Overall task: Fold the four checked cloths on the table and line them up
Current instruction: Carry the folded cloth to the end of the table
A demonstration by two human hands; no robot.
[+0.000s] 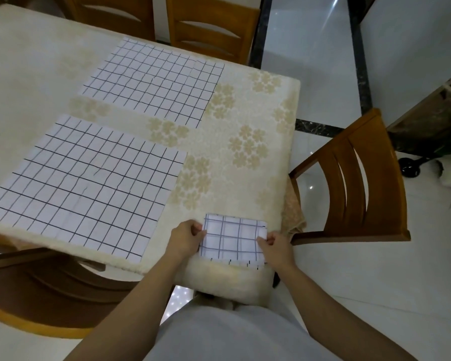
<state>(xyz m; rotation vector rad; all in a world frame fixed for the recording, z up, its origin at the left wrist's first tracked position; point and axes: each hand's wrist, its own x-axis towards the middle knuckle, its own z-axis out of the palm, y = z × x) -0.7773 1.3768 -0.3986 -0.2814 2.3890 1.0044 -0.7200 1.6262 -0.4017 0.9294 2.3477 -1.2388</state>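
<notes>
A small folded white cloth [232, 238] with dark checks lies at the table's near right corner. My left hand [184, 238] pinches its left edge and my right hand [274, 246] pinches its right edge. A large unfolded checked cloth [89, 186] lies flat at the near left, reaching the table's front edge. Another spread checked cloth [154, 82] lies further back in the middle; a seam near its right side suggests overlapping pieces, though I cannot tell for sure.
The table [245, 152] wears a cream cover with flower prints. Wooden chairs stand at the right [354, 178], the near left [50, 287] and behind the table [211, 29]. A glossy tiled floor lies to the right.
</notes>
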